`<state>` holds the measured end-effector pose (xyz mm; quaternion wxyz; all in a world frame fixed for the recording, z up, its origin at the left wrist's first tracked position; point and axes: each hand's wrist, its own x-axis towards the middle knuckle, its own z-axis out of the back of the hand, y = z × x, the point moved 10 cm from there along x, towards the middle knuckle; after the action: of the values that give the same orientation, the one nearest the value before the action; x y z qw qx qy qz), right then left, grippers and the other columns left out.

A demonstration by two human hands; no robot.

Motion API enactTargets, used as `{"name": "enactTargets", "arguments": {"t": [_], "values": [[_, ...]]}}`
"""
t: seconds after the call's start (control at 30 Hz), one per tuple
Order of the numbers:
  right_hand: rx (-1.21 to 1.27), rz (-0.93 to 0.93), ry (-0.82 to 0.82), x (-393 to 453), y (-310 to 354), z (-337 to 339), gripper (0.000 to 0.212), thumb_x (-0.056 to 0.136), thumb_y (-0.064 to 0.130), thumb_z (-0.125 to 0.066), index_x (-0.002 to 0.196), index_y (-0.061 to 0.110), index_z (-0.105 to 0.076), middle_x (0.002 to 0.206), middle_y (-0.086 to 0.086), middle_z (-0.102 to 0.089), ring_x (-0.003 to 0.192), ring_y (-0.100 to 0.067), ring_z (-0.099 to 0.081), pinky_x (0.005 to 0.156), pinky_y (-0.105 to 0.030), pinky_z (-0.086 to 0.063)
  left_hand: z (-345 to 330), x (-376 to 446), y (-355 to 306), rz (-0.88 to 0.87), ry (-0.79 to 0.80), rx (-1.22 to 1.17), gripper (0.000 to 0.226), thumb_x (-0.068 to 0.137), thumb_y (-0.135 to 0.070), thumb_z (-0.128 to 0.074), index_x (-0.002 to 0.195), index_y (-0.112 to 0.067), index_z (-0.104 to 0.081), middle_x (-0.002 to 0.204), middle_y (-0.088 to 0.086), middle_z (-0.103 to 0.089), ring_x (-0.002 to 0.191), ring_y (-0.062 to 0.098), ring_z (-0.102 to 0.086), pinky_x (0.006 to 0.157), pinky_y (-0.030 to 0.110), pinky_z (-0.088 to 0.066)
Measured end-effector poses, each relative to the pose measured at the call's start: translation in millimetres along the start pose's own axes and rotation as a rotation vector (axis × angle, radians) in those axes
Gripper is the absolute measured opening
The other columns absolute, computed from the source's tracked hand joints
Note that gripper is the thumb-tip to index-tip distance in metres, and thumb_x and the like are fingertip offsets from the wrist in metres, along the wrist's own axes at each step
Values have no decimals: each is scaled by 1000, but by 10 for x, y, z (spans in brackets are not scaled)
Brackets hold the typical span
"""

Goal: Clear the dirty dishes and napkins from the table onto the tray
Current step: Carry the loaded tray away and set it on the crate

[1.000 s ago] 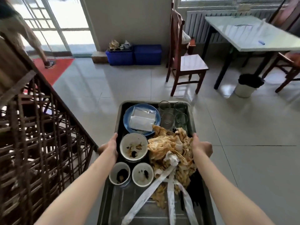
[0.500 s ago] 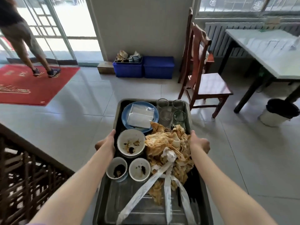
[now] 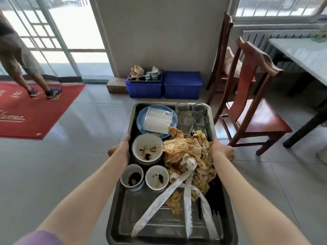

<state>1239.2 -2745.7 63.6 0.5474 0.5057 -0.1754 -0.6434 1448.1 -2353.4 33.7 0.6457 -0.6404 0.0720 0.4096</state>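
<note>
Grey tiled floor (image 3: 62,165) fills most of the view, red doormat (image 3: 35,110) far left with another person's legs (image 3: 26,68) on it by the glass door. White table (image 3: 304,55) at right edge, two wooden chairs (image 3: 251,110) beside it. Two blue crates (image 3: 164,84) against the wall ahead; the left one holds small dishes.

Metal tray (image 3: 122,206) is carried in the air between both forearms, long axis pointing away from the person. Left hand (image 3: 120,150) grips the tray's left rim about midway, thumb over the edge, fingers curled under out of sight. Right hand (image 3: 222,150) grips the right rim opposite, same way, knuckles outward. Both arms extended forward, roughly parallel, purple sleeve edge at lower left.

On the tray: crumpled stained napkins (image 3: 189,156) piled right of centre, touching the right hand side, with white paper strips (image 3: 162,197) trailing toward the near end. Blue plate (image 3: 139,119) at far left with a sealed plastic packet (image 3: 157,120) on it. Four glasses (image 3: 192,117) clustered upright at far right corner. Large dirty bowl (image 3: 147,149) just beside the left hand, stacked on something similar. Two small dirty cups (image 3: 144,177) side by side nearer the person, sauce residue inside.
</note>
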Motion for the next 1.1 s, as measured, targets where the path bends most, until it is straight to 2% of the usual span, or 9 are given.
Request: {"name": "enactTargets", "arguments": {"t": [0.1, 0.27, 0.37, 0.47, 0.63, 0.87, 0.93, 1.0, 1.1], "values": [[8, -14, -7, 228, 432, -592, 62, 83, 42, -65, 120, -6, -52, 121, -20, -58, 109, -34, -57, 70, -30, -38, -571, 469, -381, 37, 52, 29, 73, 59, -46, -84, 98, -3, -40, 88, 14, -57, 72, 28, -60, 69, 36, -54], [27, -36, -16, 743, 1113, -1495, 61, 81, 44, -66, 119, -3, -53, 120, -19, -59, 106, -35, -58, 77, -35, -46, -1559, 1174, -937, 65, 98, 38, 66, 59, -44, -84, 93, -2, -47, 90, 15, -62, 76, 30, -65, 77, 43, -57], [-2, -45, -8, 1137, 1508, -2058, 67, 80, 46, -65, 123, -4, -53, 123, -20, -58, 111, -36, -56, 91, -42, -49, -2048, 1551, -1296, 44, 16, 15, 65, 53, -43, -87, 73, -7, -37, 81, 14, -59, 64, 26, -62, 72, 39, -57], [1, -51, -4, 1559, 1949, -2641, 69, 79, 46, -66, 124, -4, -52, 127, -20, -55, 113, -36, -55, 93, -43, -48, -2677, 1896, -1617, 56, 29, 43, 64, 55, -45, -85, 72, -5, -38, 78, 14, -58, 60, 25, -55, 65, 33, -51], [5, -42, -43, 2185, 2667, -3433, 59, 80, 44, -68, 111, -6, -57, 111, -19, -62, 93, -32, -60, 65, -32, -43, -3566, 2412, -2178, 70, -9, 33, 70, 45, -46, -88, 68, -7, -35, 69, 8, -54, 56, 20, -55, 58, 29, -49], [-27, -57, -70, 3098, 3553, -4521, 44, 79, 47, -66, 81, 5, -53, 86, -11, -55, 73, -24, -52, 63, -32, -45, -4906, 3217, -2790, 138, -20, 98, 78, 25, -50, -89, 71, -4, -48, 68, 11, -62, 55, 23, -62, 65, 34, -56], [0, -86, -88, 3365, 3741, -4811, 46, 79, 48, -67, 73, 5, -52, 85, -11, -57, 68, -23, -51, 58, -29, -43, -5338, 3456, -2970, 137, 4, 114, 80, 17, -54, -87, 71, -6, -53, 65, 10, -64, 52, 24, -63, 57, 34, -55], [9, -99, -102, 3609, 3941, -5083, 47, 79, 49, -66, 78, 2, -58, 88, -13, -61, 73, -27, -55, 61, -31, -45, -5722, 3699, -3190, 120, 13, 128, 81, 11, -58, -85, 67, -9, -52, 57, 8, -62, 45, 24, -61, 51, 31, -52], [-7, -118, -116, 4010, 4295, -5548, 55, 80, 50, -65, 93, -3, -63, 97, -17, -63, 86, -32, -59, 70, -35, -47, -6379, 4067, -3523, 144, 19, 205, 83, 7, -62, -82, 68, -9, -59, 56, 8, -63, 46, 26, -63, 56, 34, -55]]}}
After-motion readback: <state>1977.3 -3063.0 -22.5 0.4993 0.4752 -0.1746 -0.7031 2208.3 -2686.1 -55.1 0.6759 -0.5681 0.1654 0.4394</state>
